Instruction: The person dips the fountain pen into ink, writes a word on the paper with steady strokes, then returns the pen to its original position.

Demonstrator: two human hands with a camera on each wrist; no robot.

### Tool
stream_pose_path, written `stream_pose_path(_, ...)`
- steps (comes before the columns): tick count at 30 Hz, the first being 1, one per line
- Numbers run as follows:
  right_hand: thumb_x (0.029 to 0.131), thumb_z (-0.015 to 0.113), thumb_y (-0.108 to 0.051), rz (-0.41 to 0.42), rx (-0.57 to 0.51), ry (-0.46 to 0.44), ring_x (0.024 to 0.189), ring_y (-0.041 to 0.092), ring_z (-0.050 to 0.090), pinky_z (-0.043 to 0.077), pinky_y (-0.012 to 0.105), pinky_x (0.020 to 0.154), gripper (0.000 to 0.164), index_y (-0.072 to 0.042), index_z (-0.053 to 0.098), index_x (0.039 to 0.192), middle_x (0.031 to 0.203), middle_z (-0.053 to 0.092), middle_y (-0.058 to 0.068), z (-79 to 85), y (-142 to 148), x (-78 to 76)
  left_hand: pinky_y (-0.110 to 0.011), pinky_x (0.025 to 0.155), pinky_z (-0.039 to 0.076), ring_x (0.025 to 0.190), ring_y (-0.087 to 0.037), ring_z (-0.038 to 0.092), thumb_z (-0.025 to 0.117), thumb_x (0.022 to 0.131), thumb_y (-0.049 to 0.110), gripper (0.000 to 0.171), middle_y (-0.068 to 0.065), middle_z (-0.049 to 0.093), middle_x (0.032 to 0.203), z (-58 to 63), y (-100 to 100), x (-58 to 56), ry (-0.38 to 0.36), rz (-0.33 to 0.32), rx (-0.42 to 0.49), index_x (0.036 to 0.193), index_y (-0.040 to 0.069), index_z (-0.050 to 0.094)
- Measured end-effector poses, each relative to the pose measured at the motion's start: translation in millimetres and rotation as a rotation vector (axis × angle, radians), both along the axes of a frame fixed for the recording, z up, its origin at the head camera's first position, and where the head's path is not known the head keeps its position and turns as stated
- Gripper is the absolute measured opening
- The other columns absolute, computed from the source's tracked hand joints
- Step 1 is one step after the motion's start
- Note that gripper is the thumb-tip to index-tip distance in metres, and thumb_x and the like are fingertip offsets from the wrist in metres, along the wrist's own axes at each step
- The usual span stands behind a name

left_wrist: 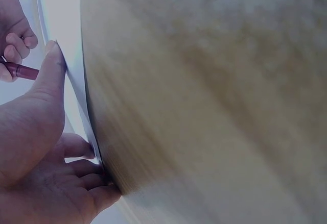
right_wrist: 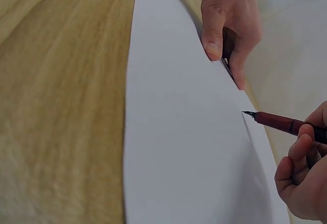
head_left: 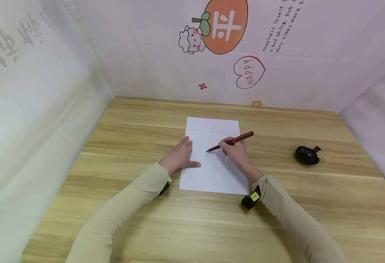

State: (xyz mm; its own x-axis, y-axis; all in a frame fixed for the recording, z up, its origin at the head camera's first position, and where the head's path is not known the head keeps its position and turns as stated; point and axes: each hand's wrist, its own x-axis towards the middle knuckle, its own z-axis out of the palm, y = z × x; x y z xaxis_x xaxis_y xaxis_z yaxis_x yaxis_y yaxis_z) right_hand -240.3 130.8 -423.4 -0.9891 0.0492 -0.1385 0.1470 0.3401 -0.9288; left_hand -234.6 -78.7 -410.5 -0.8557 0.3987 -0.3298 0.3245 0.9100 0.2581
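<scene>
A white sheet of paper (head_left: 212, 175) lies on the wooden table, bearing a thin horizontal line near its top and a long curved stroke that crosses it and runs down. My right hand (head_left: 234, 148) pinches a dark red fountain pen (head_left: 243, 137), its nib at the lower end of that stroke. In the right wrist view the pen's nib (right_wrist: 249, 114) meets the paper. My left hand (head_left: 180, 155) rests on the paper's left edge, thumb spread toward the middle and the other fingers extended; the left wrist view shows its thumb (left_wrist: 51, 71) and fingertips along the sheet.
A small black rounded object (head_left: 306, 155) with a tab sits on the table (head_left: 277, 226) at the right. White printed cloth (head_left: 153, 54) hangs behind the table and along both sides. Black wrist cameras are strapped under both sleeves, the right one (head_left: 249, 200) close to the paper's lower corner.
</scene>
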Motion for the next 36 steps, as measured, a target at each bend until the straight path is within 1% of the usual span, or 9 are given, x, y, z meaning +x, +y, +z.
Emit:
stream_pose_path(7,0.084,0.058,-0.018,0.017,-0.009,-0.013,0.059,0.012,0.048,0.037,0.021,0.052,0.016,-0.004,0.061,0.091,0.060,0.052,-0.004,1.0,0,3.5,-0.040,0.118,0.022,0.145,-0.036,0.016,0.063,0.081,0.055,0.099,-0.025,0.010,0.155,-0.1,-1,0.0,0.005,-0.007,-0.005,0.146,-0.006,0.020)
stream_pose_path(13,0.085,0.058,-0.017,0.039,-0.010,-0.007,0.058,0.011,0.048,0.037,0.021,0.051,0.016,-0.003,0.060,0.091,0.059,0.052,-0.005,2.4,-2,7.4,-0.041,0.118,0.023,0.144,-0.037,0.018,0.063,0.081,0.055,0.098,-0.026,0.012,0.155,0.0,-1,0.2,0.016,-0.010,0.006,0.145,-0.007,0.021)
stream_pose_path(17,0.084,0.058,-0.016,0.036,-0.016,-0.011,0.057,0.010,0.047,0.037,0.020,0.050,0.015,-0.003,0.061,0.091,0.058,0.052,-0.005,1.3,-2,8.6,-0.041,0.118,0.022,0.144,-0.037,0.017,0.063,0.082,0.055,0.098,-0.025,0.011,0.155,0.3,-1,0.3,0.011,-0.011,0.001,0.145,-0.007,0.021)
stream_pose_path(24,0.086,0.058,-0.015,0.051,-0.012,-0.014,0.059,0.010,0.048,0.038,0.020,0.052,0.018,0.000,0.062,0.094,0.060,0.052,-0.005,-0.5,-1,10.4,-0.041,0.118,0.022,0.145,-0.036,0.016,0.063,0.082,0.055,0.098,-0.025,0.011,0.155,-0.5,0,0.2,0.005,-0.001,-0.007,0.146,-0.006,0.021)
stream_pose_path(31,0.085,0.059,-0.015,0.047,-0.028,-0.035,0.058,0.010,0.047,0.036,0.020,0.051,0.017,-0.001,0.063,0.093,0.059,0.051,-0.004,-0.7,-2,12.7,-0.040,0.118,0.023,0.145,-0.036,0.016,0.063,0.081,0.055,0.099,-0.024,0.010,0.156,-0.9,1,-1.2,0.002,0.000,-0.010,0.146,-0.006,0.020)
stream_pose_path(36,0.085,0.059,-0.016,0.052,-0.020,-0.041,0.058,0.010,0.047,0.036,0.020,0.052,0.018,-0.001,0.063,0.093,0.059,0.051,-0.004,0.1,-2,14.7,-0.040,0.118,0.022,0.145,-0.035,0.016,0.062,0.082,0.055,0.099,-0.025,0.010,0.156,-1.6,1,-2.1,0.000,-0.002,-0.014,0.146,-0.006,0.020)
